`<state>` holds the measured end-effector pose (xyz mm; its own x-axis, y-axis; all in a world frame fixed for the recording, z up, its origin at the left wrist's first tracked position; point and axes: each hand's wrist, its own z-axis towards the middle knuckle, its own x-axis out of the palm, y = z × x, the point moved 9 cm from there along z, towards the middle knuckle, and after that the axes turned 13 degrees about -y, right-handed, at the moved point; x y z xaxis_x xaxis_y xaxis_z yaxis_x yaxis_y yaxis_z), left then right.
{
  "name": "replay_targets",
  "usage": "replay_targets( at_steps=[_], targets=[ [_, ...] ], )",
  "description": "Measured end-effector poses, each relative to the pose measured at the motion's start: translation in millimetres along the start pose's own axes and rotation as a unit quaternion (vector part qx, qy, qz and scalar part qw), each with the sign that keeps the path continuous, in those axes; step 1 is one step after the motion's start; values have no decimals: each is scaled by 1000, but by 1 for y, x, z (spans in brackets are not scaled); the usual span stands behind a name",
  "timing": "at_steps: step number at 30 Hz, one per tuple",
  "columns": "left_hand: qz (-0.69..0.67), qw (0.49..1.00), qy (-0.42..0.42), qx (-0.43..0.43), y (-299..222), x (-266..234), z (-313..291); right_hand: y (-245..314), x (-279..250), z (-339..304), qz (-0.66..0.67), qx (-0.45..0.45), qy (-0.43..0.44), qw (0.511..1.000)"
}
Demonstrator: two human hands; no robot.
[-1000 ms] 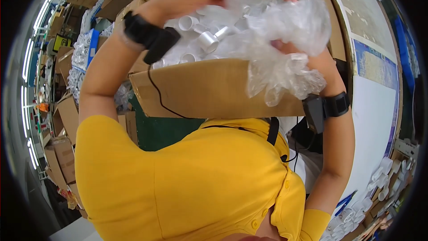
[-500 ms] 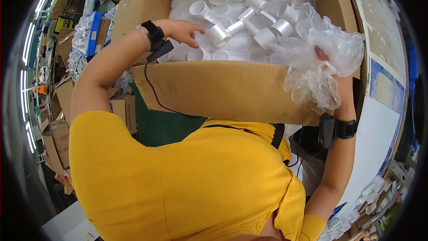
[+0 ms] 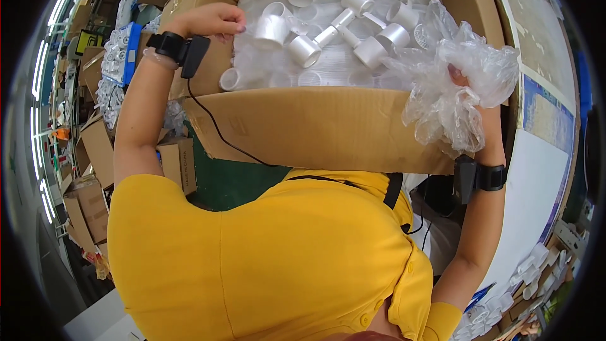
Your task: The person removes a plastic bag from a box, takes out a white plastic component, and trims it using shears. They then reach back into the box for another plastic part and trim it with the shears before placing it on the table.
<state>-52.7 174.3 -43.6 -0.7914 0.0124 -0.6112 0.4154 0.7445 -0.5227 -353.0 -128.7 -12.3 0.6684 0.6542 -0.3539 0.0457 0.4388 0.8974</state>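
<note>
two hands at work over one open cardboard box (image 3: 315, 129), seen from above past a yellow shirt (image 3: 265, 259).

left hand (image 3: 211, 20) rests on the box's left rim, fingers curled loosely beside a white plastic elbow fitting (image 3: 271, 30); looks like touching or just about to touch it, cannot tell if it grips. black wrist device (image 3: 180, 50) on that arm, thin cable (image 3: 214, 127) trailing down the box front.

right hand (image 3: 470, 85) at the box's right front corner, closed on a bunched clear plastic liner (image 3: 454, 82). the bunch hangs over the rim and outside the wall; judged to be held there so the film stays off the contents and the fittings lie exposed. hand mostly buried in the film. second black band (image 3: 483, 177) on that wrist.

many white pipe fittings (image 3: 353, 31) lie loose inside the box on the remaining film, some under it. tee and straight pieces show open round ends; several long axes run diagonally, lower-left to upper-right, open mouths facing toward the camera's lower left. the elbow near the left hand stands with one opening up.

box tilted toward the person, near wall against the torso, probably for reach.

surroundings: more cardboard boxes (image 3: 95, 151) stacked left, a blue crate of white parts (image 3: 123, 50), more white fittings (image 3: 524, 271) lower right.
</note>
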Motion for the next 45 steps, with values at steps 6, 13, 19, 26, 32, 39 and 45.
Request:
replay_targets(
  at_steps=[6, 13, 19, 26, 32, 39, 45],
  targets=[
    [-61, 971, -215, 87, -9, -60, -24, 15, -2, 4, -17, -124, -8, 992],
    [-334, 905, -231, 125, -65, -47, -6, 3, -14, 5, -12, -60, -34, 998],
    [-538, 827, -71, 144, -162, 11, 30, -7, -3, 12, -154, -204, -1, 967],
    [-492, 856, 37, 157, -225, 53, 70, 64, 13, 31, 119, -109, 11, 987],
    [-489, 862, 15, 131, -241, 43, 113, 25, 19, 87, -50, -144, -14, 988],
    [-485, 868, 11, 110, -235, 37, 194, -8, 32, 151, -58, -142, -64, 986],
    [-517, 847, -59, 104, -206, 21, 212, -1, 53, 175, -92, -102, -50, 989]
  ],
)
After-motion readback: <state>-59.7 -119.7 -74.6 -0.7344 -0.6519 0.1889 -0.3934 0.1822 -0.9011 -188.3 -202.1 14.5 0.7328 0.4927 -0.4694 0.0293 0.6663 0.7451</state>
